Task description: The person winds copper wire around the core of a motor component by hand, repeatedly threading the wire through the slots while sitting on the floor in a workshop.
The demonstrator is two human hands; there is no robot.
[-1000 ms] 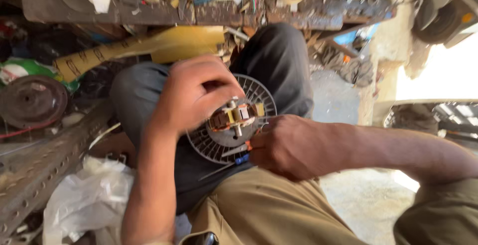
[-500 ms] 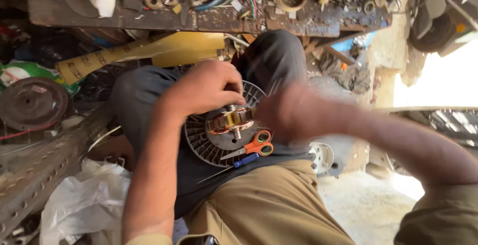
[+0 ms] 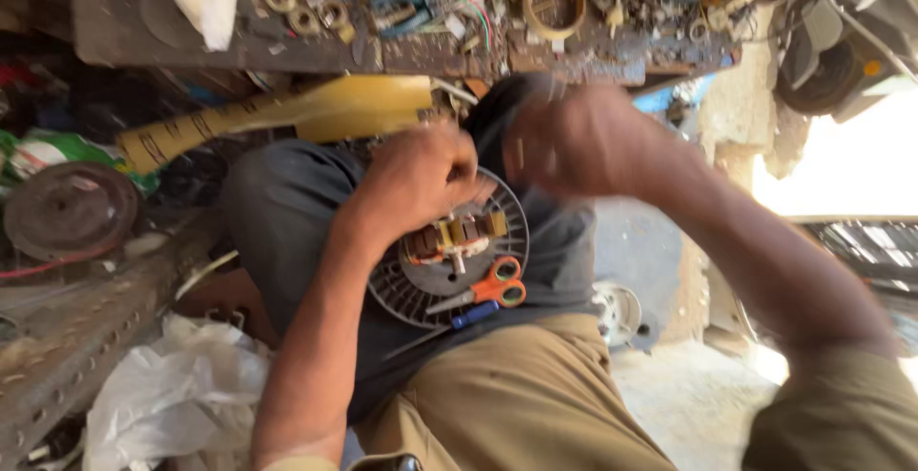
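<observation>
A small motor point(image 3: 454, 237) with copper windings and yellow tape sits on a round black slotted disc point(image 3: 402, 289) that rests on my lap. My left hand point(image 3: 421, 179) grips the top of the motor and the disc's upper rim. Raised above and to the right of the disc, my right hand point(image 3: 574, 141) is blurred by motion, so whether it holds anything cannot be made out. Orange-handled scissors point(image 3: 492, 287) lie on the disc's lower right, with a blue-handled tool point(image 3: 475, 314) just below them.
A cluttered workbench point(image 3: 382, 41) with wires, rings and small parts runs along the top. Below it lies a yellow plastic part point(image 3: 316, 112). A rusty metal disc point(image 3: 69, 208) and slotted metal angle point(image 3: 86, 337) are at left, white plastic bags point(image 3: 177, 394) at lower left.
My right hand has lifted off the disc and swung up and to the right, uncovering the orange scissors that now lie there. My left hand stays on the motor.
</observation>
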